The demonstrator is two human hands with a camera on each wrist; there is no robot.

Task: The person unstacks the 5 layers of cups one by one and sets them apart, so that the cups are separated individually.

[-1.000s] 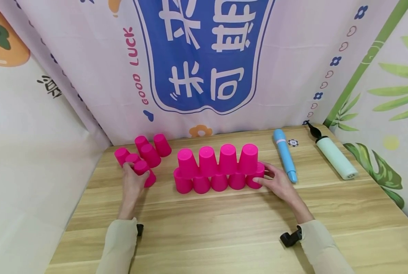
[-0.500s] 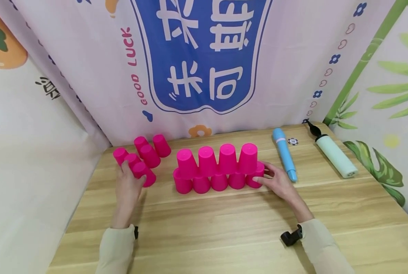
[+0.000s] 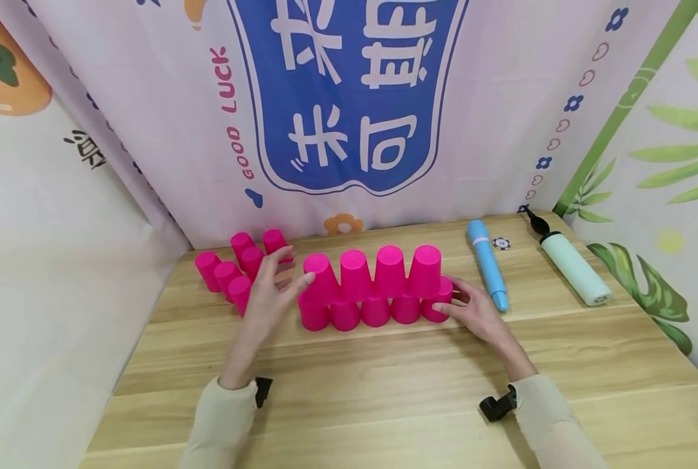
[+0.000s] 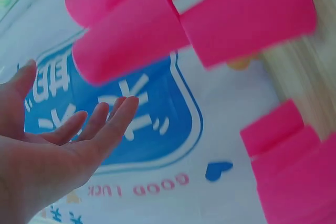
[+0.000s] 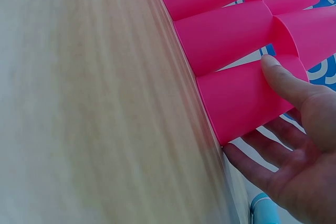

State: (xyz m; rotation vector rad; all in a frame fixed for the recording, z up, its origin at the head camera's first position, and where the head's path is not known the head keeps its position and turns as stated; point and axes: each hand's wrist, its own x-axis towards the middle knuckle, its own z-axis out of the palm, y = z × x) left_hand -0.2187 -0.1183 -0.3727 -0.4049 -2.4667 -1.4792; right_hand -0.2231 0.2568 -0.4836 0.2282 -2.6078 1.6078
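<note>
Pink plastic cups stand upside down in two tiers at the middle of the table, an upper row (image 3: 390, 272) of several over a lower row (image 3: 375, 312). My right hand (image 3: 479, 314) holds the rightmost bottom cup (image 5: 247, 100), its thumb on the near side and fingers round the outer side. My left hand (image 3: 269, 293) is raised by the left end of the tiers, fingers spread and nothing in them. It overlaps several loose upside-down pink cups (image 3: 208, 269) grouped at the back left. The left wrist view shows that palm (image 4: 58, 156) empty.
On the right of the wooden table (image 3: 378, 404) lie a light blue tube-shaped thing (image 3: 487, 266), a small poker chip (image 3: 502, 243) and a pale green hand pump (image 3: 574, 268) with a black nozzle. A printed curtain (image 3: 501, 117) hangs behind the table's back edge.
My left hand has let go of the loose cups at the left and moved right, toward the left end of the tiers. My right hand stays at its cup.
</note>
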